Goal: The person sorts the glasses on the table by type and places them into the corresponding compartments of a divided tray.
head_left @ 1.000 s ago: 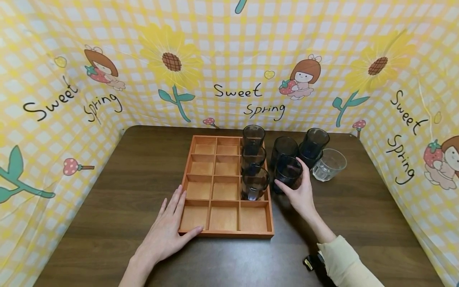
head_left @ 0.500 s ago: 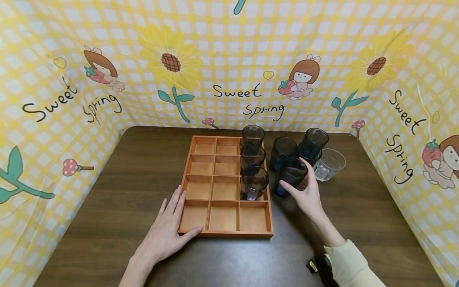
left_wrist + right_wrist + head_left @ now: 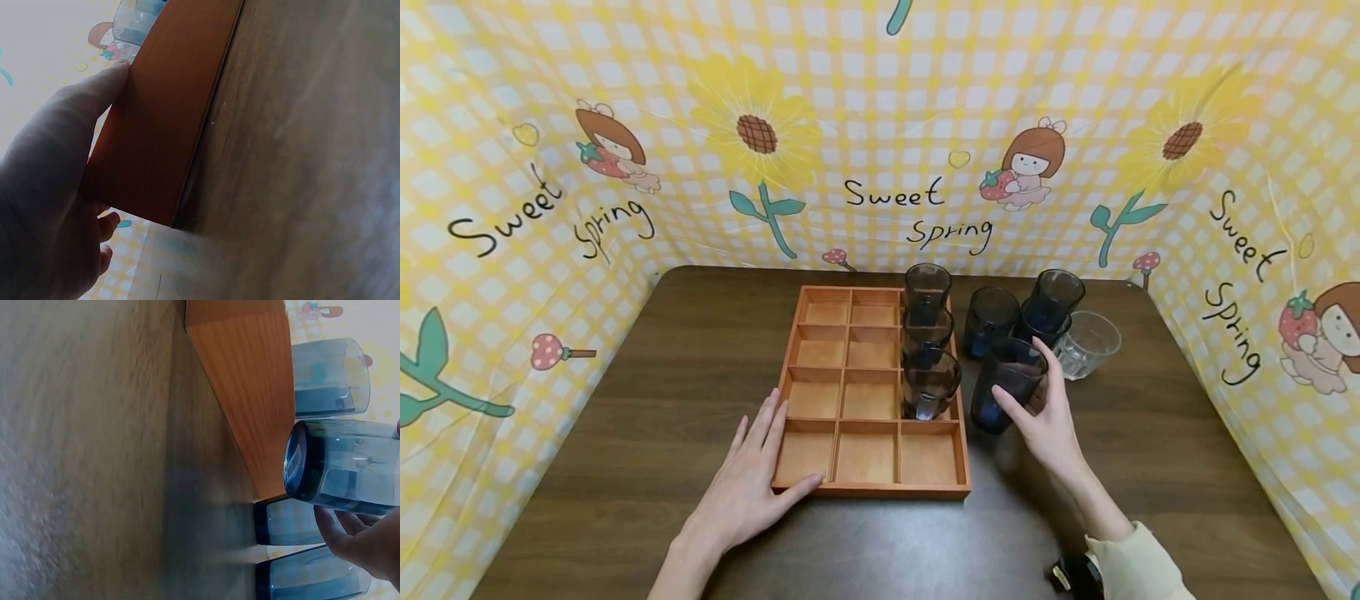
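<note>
**Right hand (image 3: 1047,423) has a dark glass (image 3: 1006,373), right beside the wooden tray (image 3: 872,492)**

So the thumb and fingers are wrapped round it, and it's tilted, up off the table (image 3: 625,417). Left hand (image 3: 747,483) is relaxed, thumb out wide, resting on the tray's near left corner. Three tinted glasses (image 3: 928,335) fill the right column's back three compartments.

- In the head view, around our held glass (image 3: 1006,387), we have bare tabletop (image 3: 1000,521) toward 6 o'clock.
- A dark glass (image 3: 989,323) toward 12 and a clear glass (image 3: 1092,342) at 2 obstruct us.
- Between 9 and 11, 3 tray glasses (image 3: 932,383) rise above the tray (image 3: 872,491).
- At 8, we could enter an open compartment (image 3: 930,454).
</note>
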A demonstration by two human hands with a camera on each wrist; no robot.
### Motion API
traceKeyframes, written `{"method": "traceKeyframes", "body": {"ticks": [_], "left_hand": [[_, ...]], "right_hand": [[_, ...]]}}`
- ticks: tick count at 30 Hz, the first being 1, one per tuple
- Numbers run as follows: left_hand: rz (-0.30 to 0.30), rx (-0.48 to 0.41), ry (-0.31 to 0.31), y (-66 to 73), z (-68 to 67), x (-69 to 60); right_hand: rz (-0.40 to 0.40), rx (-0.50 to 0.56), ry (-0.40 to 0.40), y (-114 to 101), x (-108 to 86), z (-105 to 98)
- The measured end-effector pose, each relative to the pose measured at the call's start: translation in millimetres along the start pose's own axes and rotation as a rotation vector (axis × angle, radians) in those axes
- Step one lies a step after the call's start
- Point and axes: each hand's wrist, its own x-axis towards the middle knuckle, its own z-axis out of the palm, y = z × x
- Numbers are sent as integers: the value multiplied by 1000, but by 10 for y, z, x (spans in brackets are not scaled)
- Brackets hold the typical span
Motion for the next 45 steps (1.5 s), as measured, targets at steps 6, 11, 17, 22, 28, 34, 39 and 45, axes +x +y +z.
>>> {"method": "traceKeyframes", "body": {"ticks": [6, 11, 17, 22, 28, 34, 39, 45], "left_hand": [[-3, -1, -3, -2, -2, -9], [-1, 1, -3, 0, -2, -3], [-2, 6, -4, 1, -1, 4], [-4, 6, -5, 4, -2, 2], [-7, 6, -5, 11, -4, -9], [-2, 6, 1, 4, -4, -17], [-3, 6, 1, 7, -5, -18], [-4, 4, -3, 13, -8, -13]], "right_hand": [[-15, 19, -20, -49, -88, 29], [-46, 25, -46, -111, -178, 79], [-90, 42, -83, -159, -292, 171], [-102, 60, -96, -176, -350, 243], [-109, 100, -113, -186, -410, 322], [-177, 164, -125, -179, -451, 394], [-179, 224, -139, -178, -500, 435], [-133, 192, -156, -162, -552, 482]]}}
